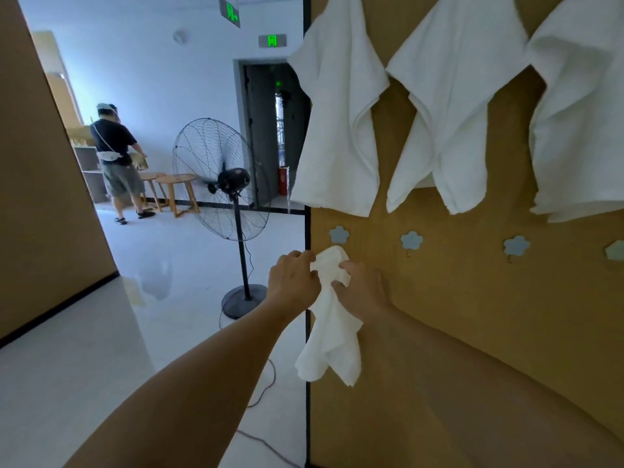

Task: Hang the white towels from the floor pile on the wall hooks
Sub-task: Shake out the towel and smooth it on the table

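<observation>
3 towels (452, 106) hanging up top. I'm gripping a 4th towel (332, 312) w/ left hand (293, 280) & right hand (363, 288), bunched just under the 11 o'clock hook (338, 235); 3 lower hooks bare.

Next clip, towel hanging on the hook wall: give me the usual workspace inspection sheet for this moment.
Surface: brown wall panel, bare where shown.
Job's things: small white towel held just under the leftmost flower hook; three hung towels above; three more lower hooks free.
Clutter: nothing seen.
Hands: left hand and right hand both grip the towel.
Cables: fan cord across the floor.
Surroundings: standing fan, a person beyond.
</observation>
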`<state>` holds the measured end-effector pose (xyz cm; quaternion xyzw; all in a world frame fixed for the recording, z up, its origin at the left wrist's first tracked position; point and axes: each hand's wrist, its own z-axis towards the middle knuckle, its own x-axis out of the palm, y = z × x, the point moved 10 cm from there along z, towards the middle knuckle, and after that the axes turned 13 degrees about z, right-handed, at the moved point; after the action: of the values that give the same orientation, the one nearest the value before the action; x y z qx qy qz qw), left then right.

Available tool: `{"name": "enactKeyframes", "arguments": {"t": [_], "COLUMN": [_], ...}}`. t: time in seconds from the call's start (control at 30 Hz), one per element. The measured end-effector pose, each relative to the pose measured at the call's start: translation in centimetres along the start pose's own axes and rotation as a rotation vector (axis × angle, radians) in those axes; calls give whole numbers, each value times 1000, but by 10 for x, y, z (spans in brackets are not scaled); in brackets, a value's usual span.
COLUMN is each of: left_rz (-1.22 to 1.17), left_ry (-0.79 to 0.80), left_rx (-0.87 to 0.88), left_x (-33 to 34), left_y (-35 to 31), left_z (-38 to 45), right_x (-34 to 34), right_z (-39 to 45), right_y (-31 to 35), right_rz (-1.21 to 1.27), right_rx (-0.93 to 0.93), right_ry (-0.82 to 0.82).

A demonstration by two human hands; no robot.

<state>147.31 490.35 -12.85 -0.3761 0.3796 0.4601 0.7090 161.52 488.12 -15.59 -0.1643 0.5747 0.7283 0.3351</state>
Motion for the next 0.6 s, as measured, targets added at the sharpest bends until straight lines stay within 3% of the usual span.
{"name": "enactKeyframes", "arguments": {"t": [0.3, 0.6], "left_rz": [111, 240], "left_ry": [-9, -11], "left_rx": [-130, -303], "left_x": [-37, -105], "left_y": [44, 161], "left_z": [-57, -147], "right_x": [35, 127], "right_z": [-36, -88], "right_y": [54, 160], "right_rz": [-75, -37], "right_rx": [-134, -267], "right_ry": [52, 217]}}
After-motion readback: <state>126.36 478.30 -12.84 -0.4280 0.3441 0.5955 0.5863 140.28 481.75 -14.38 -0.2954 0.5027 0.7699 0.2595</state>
